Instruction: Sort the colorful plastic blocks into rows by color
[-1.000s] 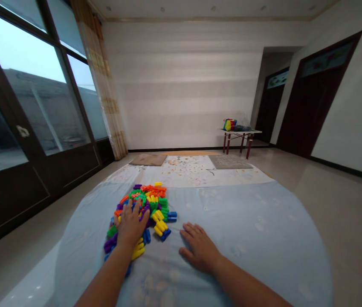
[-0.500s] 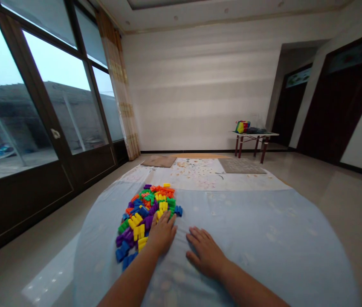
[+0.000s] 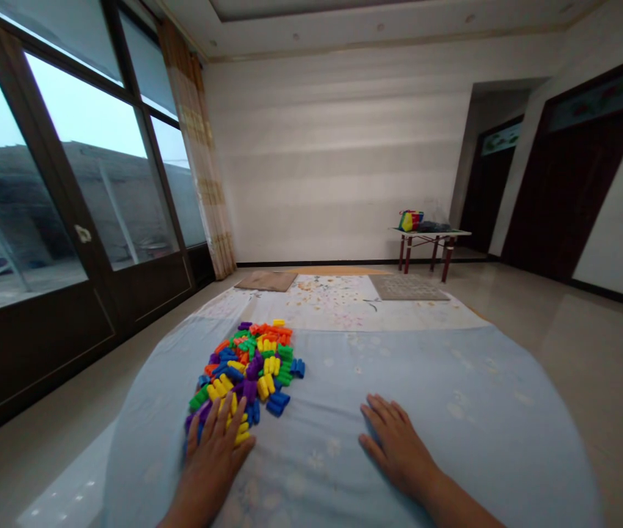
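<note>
Plastic blocks (image 3: 249,389) heap left of centre in the frame. The left hand (image 3: 213,456), fingers apart, covers their near edge, perhaps to steady them. The right hand (image 3: 400,449) rests flat, thumb apart, on blue cloth (image 3: 470,433), lower right, perhaps for balance. I see 2 mats (image 3: 409,288) beyond, windows (image 3: 85,110) upper left.

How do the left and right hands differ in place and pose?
The left hand covers part of the block pile; the right hand is over the blue cloth, apart from the pile. The left hand's fingers point mostly forward; the right hand's angle forward and left. Both are palm down, open.
</note>
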{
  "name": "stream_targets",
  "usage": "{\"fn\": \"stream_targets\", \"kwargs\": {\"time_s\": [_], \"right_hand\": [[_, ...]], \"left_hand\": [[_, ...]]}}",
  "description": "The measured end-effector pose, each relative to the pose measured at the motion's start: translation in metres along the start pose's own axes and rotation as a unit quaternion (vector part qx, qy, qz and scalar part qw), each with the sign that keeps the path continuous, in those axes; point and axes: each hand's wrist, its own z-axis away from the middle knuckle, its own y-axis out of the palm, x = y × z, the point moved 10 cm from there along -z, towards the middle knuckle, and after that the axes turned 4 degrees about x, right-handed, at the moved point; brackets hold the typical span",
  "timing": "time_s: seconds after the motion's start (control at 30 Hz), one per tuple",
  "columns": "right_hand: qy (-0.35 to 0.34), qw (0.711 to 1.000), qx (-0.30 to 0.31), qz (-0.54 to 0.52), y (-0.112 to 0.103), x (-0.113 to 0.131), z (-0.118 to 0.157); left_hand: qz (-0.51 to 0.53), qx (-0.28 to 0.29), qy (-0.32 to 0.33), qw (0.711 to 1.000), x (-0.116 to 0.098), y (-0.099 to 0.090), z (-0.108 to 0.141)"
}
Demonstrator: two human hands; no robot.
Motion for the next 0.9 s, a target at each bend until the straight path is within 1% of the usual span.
{"fn": "stream_targets", "kwargs": {"time_s": [0.07,0.17,0.23,0.27,0.33,0.4,0.47,0.53,0.6,0.67,0.77,0.9], "right_hand": [[-0.002,1.000,-0.007,0.000,-0.002,0.003,0.000],[-0.004,1.000,-0.007,0.004,-0.004,0.005,0.000],[-0.004,1.000,-0.004,0.007,-0.004,0.004,0.000],[-0.005,1.000,-0.004,0.007,-0.004,0.004,0.001],[-0.007,1.000,-0.006,0.005,-0.005,0.004,0.001],[-0.008,1.000,-0.009,0.004,-0.006,0.005,0.001],[-0.009,1.000,-0.013,0.004,-0.008,0.006,0.002],[-0.013,1.000,-0.012,0.005,-0.008,0.007,0.002],[-0.018,1.000,-0.006,0.005,-0.008,0.007,0.003],[-0.026,1.000,0.002,0.006,-0.007,0.006,0.004],[-0.046,0.999,0.004,0.003,-0.007,0.006,0.008],[-0.061,0.998,-0.024,-0.009,-0.007,0.005,0.010]], "left_hand": [[-0.003,0.000,-0.005,1.000,-0.003,-0.002,-0.014],[-0.012,-0.010,-0.041,0.999,-0.009,-0.010,-0.037],[-0.017,-0.034,-0.052,0.998,-0.022,-0.018,-0.045],[-0.018,-0.053,-0.044,0.997,-0.033,-0.024,-0.046],[-0.012,-0.095,0.007,0.995,-0.067,-0.032,-0.041],[0.000,-0.121,0.084,0.989,-0.107,-0.032,-0.027],[0.008,-0.130,0.161,0.978,-0.142,-0.027,-0.009],[0.013,-0.119,0.222,0.968,-0.164,-0.018,0.008],[0.016,-0.094,0.260,0.961,-0.172,-0.009,0.019],[0.016,-0.075,0.282,0.957,-0.171,-0.005,0.025],[0.016,-0.074,0.299,0.951,-0.167,-0.010,0.031],[0.047,-0.096,0.299,0.948,-0.164,-0.018,0.035]]}}
